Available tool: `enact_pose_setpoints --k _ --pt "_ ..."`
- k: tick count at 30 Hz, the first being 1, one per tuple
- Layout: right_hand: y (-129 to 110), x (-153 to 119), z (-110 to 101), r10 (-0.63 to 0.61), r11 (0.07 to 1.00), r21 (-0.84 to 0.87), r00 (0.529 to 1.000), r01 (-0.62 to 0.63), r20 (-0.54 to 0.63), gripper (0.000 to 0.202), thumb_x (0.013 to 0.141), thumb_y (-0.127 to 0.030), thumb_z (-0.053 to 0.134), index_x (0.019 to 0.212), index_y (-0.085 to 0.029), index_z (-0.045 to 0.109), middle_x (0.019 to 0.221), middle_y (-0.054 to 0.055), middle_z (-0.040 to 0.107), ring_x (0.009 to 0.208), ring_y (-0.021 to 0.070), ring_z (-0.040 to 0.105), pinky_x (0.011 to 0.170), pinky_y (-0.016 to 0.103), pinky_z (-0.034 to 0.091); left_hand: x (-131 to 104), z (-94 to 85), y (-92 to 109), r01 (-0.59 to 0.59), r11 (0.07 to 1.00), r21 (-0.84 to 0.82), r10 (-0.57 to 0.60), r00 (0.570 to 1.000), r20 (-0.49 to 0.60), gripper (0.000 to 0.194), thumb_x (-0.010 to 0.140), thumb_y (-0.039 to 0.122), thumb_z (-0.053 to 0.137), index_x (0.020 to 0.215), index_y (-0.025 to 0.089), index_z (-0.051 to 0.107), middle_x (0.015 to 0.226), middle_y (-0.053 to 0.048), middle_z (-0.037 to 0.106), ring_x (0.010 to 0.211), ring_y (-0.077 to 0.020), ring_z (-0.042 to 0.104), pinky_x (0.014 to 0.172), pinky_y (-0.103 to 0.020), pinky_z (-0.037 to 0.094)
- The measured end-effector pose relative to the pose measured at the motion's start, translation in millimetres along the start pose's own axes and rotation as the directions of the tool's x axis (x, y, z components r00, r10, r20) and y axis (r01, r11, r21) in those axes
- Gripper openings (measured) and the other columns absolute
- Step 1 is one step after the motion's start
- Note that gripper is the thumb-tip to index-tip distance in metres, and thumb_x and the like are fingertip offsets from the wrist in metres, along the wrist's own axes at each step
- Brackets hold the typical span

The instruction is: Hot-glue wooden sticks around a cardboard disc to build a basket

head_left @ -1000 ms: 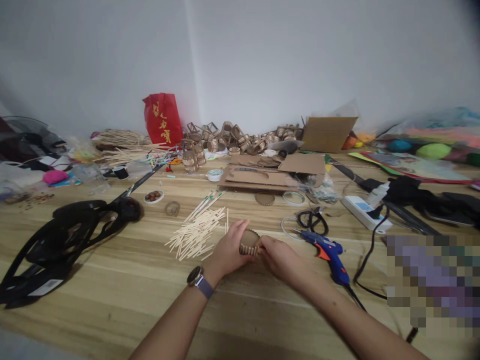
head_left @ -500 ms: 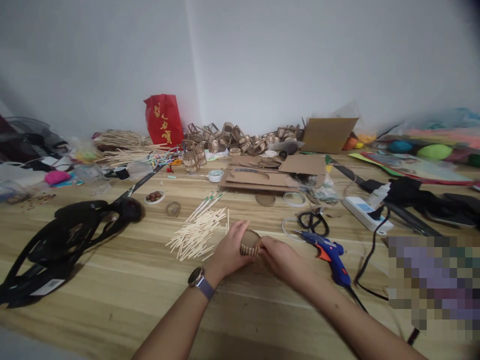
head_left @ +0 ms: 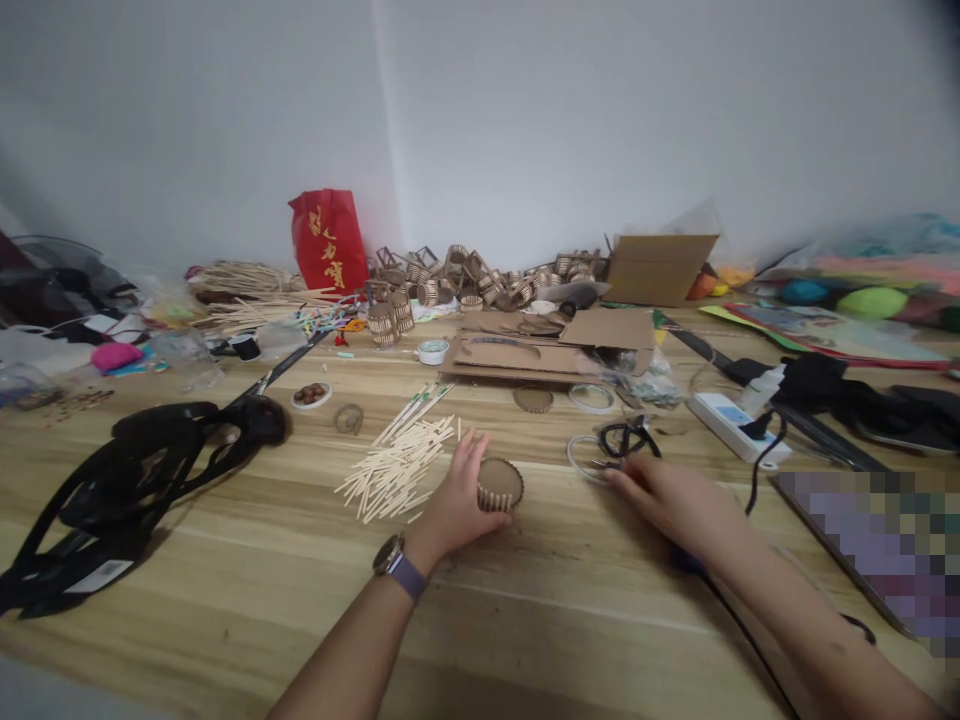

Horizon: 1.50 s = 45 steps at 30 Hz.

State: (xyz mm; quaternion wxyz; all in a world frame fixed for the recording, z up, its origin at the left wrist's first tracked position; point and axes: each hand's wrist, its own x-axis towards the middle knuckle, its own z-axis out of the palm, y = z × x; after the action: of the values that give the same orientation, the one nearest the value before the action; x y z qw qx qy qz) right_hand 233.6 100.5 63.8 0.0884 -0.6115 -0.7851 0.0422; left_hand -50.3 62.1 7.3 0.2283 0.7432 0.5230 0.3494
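Observation:
My left hand (head_left: 457,510) is closed round the edge of a small round cardboard piece (head_left: 501,482) with a row of short wooden stick pieces along its near side. It rests on or just above the table; I cannot tell which. Over the blue hot glue gun (head_left: 686,560), my right hand (head_left: 664,495) is closed and covers most of its body. The gun's tip shows past the fingertips, and its cable runs toward the near right. Left of my left hand lies a loose pile of thin wooden sticks (head_left: 397,465).
A black strapped object (head_left: 150,480) lies at left. Beyond the sticks are a dish of brown beads (head_left: 311,395), cardboard sheets (head_left: 517,355) and several small stick-sided baskets (head_left: 487,285). A white power strip (head_left: 735,425) and a pixelated flat object (head_left: 877,550) lie at right.
My right hand has let go of the cardboard piece and moved right onto the glue gun. My left hand still holds the piece in nearly the same place.

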Motion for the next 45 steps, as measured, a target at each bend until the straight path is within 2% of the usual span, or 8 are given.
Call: enact_pose_setpoints --k 7,18,22,28,31,33,40,45 --pt "54.6 -18.5 16.5 0.235 0.972 -0.050 0.970 -0.232 0.070 0.058 0.083 -0.057 0.051 0.036 -0.026 0.037 0.042 0.009 0.053 0.039 0.0158 0.049 0.045 0.033 0.028 0.6 8.4 1.5 0.003 1.000 0.029 -0.003 1.000 -0.015 0.105 0.062 0.017 0.078 0.147 0.023 0.015 0.156 -0.014 0.010 0.145 -0.0307 0.012 0.117 -0.049 0.021" --pt "45.9 -20.3 9.5 0.230 0.953 0.148 0.950 -0.263 0.212 0.028 0.070 -0.044 0.064 0.054 -0.023 0.056 0.056 0.006 0.064 0.054 0.0236 0.060 0.049 0.031 0.035 1.9 14.5 0.8 -0.037 0.997 0.067 0.039 0.998 -0.043 0.095 0.065 0.012 0.066 0.146 0.019 0.017 0.152 -0.015 0.017 0.143 -0.0297 0.018 0.117 -0.047 0.023" --pt "43.9 -25.5 6.7 0.154 0.881 0.416 0.967 -0.227 0.202 0.029 0.069 -0.048 0.062 0.069 -0.019 0.065 0.061 0.005 0.066 0.056 0.0203 0.057 0.052 0.030 0.038 2.3 14.6 1.3 -0.054 0.996 0.074 0.058 0.997 -0.054 0.092 0.065 0.012 0.064 0.146 0.016 0.019 0.149 -0.016 0.021 0.142 -0.0291 0.020 0.118 -0.046 0.022" --pt "10.0 -38.2 6.3 0.119 0.304 0.915 0.963 -0.266 0.240 0.032 0.058 -0.040 0.070 0.082 -0.019 0.064 0.071 0.002 0.062 0.063 0.0167 0.055 0.056 0.027 0.044 2.6 13.3 3.6 -0.023 0.999 0.036 0.026 0.998 -0.061 0.095 0.063 0.012 0.067 0.146 0.021 0.019 0.149 -0.014 0.021 0.140 -0.0304 0.023 0.115 -0.047 0.028" --pt "-10.5 -43.0 15.2 0.011 -0.049 0.931 0.932 -0.361 0.362 0.029 0.053 -0.032 0.073 0.077 -0.020 0.065 0.070 0.002 0.060 0.058 0.0137 0.050 0.051 0.026 0.041 2.7 13.4 3.3 -0.023 0.999 0.047 0.025 0.998 -0.058 0.096 0.063 0.012 0.068 0.145 0.022 0.020 0.149 -0.014 0.021 0.141 -0.0307 0.022 0.115 -0.048 0.027" --pt "-21.4 -44.7 20.5 -0.051 -0.149 0.900 0.912 -0.410 0.408 0.030 0.054 -0.032 0.076 0.080 -0.019 0.067 0.075 0.003 0.062 0.056 0.0117 0.048 0.046 0.023 0.035 2.7 13.5 2.6 -0.016 0.998 0.054 0.019 0.998 -0.055 0.096 0.063 0.012 0.069 0.145 0.021 0.021 0.149 -0.015 0.021 0.141 -0.0313 0.022 0.116 -0.048 0.026" --pt "-36.3 -50.9 24.0 -0.079 -0.152 0.897 0.910 -0.416 0.408 0.034 0.060 -0.043 0.079 0.081 -0.019 0.066 0.071 0.001 0.063 0.063 0.0141 0.055 0.058 0.025 0.044 3.3 12.5 3.2 0.007 0.998 0.057 -0.005 0.999 -0.045 0.096 0.062 0.013 0.071 0.145 0.018 0.023 0.149 -0.016 0.021 0.141 -0.0309 0.023 0.116 -0.046 0.027" --pt "-30.3 -51.5 43.3 0.018 0.273 0.899 0.936 -0.342 0.350 0.045 0.062 -0.059 0.073 0.080 -0.017 0.069 0.074 0.006 0.069 0.065 0.0184 0.060 0.057 0.027 0.045 3.7 11.9 4.0 0.005 0.999 0.046 -0.003 0.999 -0.037 0.096 0.062 0.013 0.071 0.145 0.018 0.023 0.149 -0.016 0.021 0.141 -0.0313 0.023 0.115 -0.047 0.029"
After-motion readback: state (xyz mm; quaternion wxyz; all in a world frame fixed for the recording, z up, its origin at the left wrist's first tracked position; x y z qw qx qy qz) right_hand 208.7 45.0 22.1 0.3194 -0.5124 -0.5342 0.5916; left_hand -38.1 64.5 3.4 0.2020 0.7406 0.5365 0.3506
